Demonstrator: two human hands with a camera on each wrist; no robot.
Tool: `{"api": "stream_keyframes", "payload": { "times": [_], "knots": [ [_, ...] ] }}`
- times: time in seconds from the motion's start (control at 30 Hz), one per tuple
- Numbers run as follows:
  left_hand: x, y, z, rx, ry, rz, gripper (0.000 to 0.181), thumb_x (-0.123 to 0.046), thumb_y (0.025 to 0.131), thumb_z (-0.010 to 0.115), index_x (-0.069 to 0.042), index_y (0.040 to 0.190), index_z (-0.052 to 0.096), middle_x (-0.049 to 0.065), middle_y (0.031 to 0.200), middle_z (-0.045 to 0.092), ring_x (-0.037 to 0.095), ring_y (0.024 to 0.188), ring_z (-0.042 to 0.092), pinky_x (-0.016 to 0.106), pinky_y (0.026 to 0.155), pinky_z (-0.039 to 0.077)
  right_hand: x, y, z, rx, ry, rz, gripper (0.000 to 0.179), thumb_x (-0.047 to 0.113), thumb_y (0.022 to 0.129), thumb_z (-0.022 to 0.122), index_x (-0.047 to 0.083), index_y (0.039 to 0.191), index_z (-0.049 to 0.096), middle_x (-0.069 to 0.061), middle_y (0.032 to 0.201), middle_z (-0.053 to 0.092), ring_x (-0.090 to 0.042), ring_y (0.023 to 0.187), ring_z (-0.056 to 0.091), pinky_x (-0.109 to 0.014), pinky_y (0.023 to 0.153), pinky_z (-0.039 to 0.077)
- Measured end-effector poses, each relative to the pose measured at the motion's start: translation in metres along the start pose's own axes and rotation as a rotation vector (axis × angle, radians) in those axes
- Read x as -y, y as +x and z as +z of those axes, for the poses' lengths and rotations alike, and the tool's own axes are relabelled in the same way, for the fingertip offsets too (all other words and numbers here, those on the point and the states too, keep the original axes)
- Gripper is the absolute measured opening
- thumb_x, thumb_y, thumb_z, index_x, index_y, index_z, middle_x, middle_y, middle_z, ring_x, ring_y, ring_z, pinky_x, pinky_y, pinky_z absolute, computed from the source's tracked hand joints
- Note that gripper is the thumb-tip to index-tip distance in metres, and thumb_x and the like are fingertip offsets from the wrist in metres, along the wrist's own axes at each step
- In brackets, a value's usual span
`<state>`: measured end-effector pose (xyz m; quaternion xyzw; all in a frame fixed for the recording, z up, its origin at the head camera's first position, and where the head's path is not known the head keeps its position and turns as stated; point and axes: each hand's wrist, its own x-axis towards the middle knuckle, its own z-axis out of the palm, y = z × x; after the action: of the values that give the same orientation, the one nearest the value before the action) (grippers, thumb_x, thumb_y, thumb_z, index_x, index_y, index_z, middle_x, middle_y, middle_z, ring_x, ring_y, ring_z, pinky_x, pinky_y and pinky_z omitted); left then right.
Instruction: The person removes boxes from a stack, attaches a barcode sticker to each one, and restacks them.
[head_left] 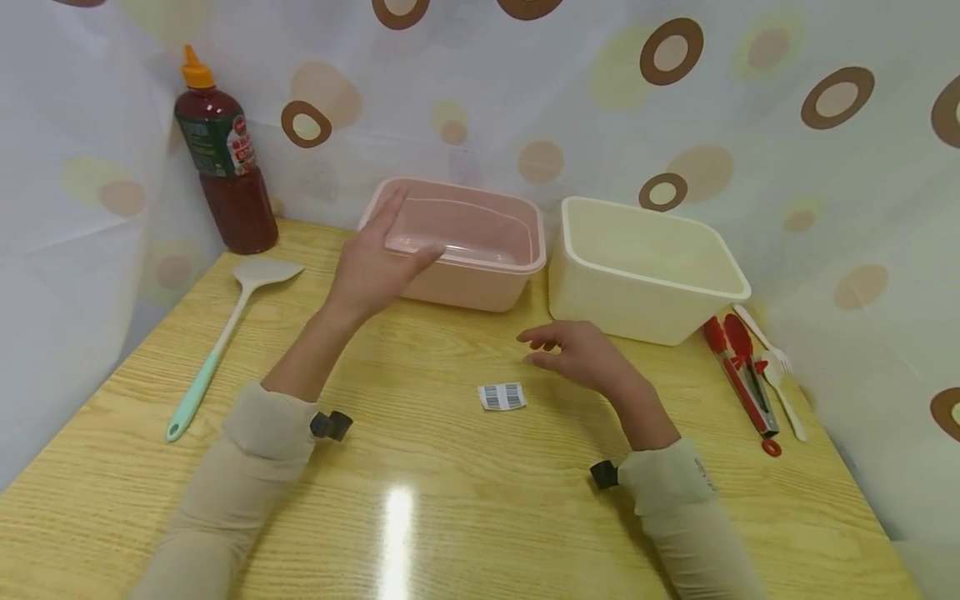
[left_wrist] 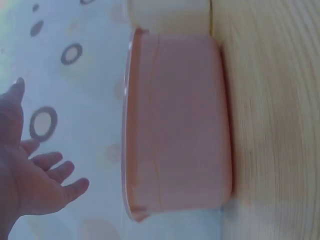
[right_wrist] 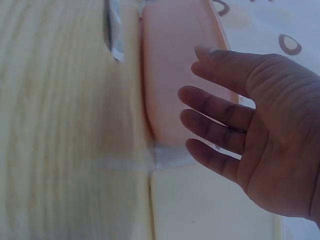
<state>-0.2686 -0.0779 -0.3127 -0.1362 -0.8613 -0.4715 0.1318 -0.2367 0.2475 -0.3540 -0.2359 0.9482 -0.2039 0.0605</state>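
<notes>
A pink plastic bin [head_left: 468, 290] stands against the back curtain. My left hand [head_left: 373, 271] is raised over its left front part, fingers spread and holding nothing. In the left wrist view, a gap shows between that hand [left_wrist: 35, 175] and the pink bin [left_wrist: 185, 125]. Just in front of the cream bin [head_left: 622, 304], my right hand [head_left: 585, 354] hovers above the table, its fingers loosely bent and its palm bare. A small white barcode label [head_left: 502, 397] lies flat on the wood, left of and nearer than the right hand.
A red sauce bottle [head_left: 238, 200] with an orange cap stands at the back left. A spatula [head_left: 225, 337] with a mint handle lies before it. Red-handled tongs [head_left: 750, 383], a white fork [head_left: 761, 335] and a white spoon [head_left: 786, 400] lie at the right edge.
</notes>
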Motion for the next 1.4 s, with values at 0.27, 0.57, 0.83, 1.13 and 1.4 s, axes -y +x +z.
{"api": "stream_keyframes", "payload": {
  "times": [0.27,0.57,0.83,1.13,1.4],
  "knots": [
    [-0.018,-0.019,0.035,0.267,0.096,0.182,0.093,-0.061,0.087,0.071,-0.040,0.161,0.020,-0.004,0.168,0.027,0.030,0.152,0.033,0.053,0.122,0.029,0.006,0.001,0.008,0.127,-0.013,0.015,0.044,0.032,0.091,0.075,0.019,0.133,0.069,-0.004,0.120,0.073,-0.023,0.110,0.066,-0.045,0.095,0.053],
    [-0.001,-0.031,0.066,0.697,0.298,0.207,0.090,-0.065,0.088,0.067,-0.030,0.161,0.029,-0.002,0.162,0.040,0.025,0.143,0.048,0.046,0.116,0.041,0.009,0.004,0.016,0.189,-0.056,0.001,0.043,0.028,0.087,0.077,0.014,0.128,0.071,-0.005,0.117,0.073,-0.022,0.107,0.067,-0.044,0.095,0.054],
    [-0.005,-0.035,0.067,0.911,0.360,0.123,0.084,-0.058,0.094,0.065,-0.020,0.161,0.031,0.004,0.162,0.040,0.025,0.149,0.039,0.044,0.122,0.034,0.007,0.007,0.024,0.173,-0.115,-0.061,0.022,0.021,0.087,0.078,0.013,0.107,0.077,0.000,0.097,0.070,-0.015,0.087,0.060,-0.036,0.081,0.053],
    [-0.006,-0.036,0.067,0.900,0.395,0.100,0.076,-0.057,0.096,0.061,-0.020,0.158,0.038,0.006,0.160,0.043,0.030,0.147,0.042,0.050,0.119,0.036,0.007,0.006,0.023,0.180,-0.004,-0.004,0.005,0.016,0.095,0.069,0.017,0.093,0.073,0.004,0.091,0.070,-0.012,0.081,0.058,-0.032,0.078,0.050],
    [-0.001,-0.033,0.070,0.699,0.258,0.051,0.048,-0.047,0.100,0.060,-0.020,0.140,0.064,0.001,0.140,0.065,0.023,0.125,0.064,0.045,0.102,0.051,0.012,0.007,0.006,0.092,0.259,0.019,0.007,0.015,0.098,0.066,0.011,0.102,0.070,-0.003,0.093,0.072,-0.016,0.083,0.061,-0.029,0.073,0.050]
  ]
}}
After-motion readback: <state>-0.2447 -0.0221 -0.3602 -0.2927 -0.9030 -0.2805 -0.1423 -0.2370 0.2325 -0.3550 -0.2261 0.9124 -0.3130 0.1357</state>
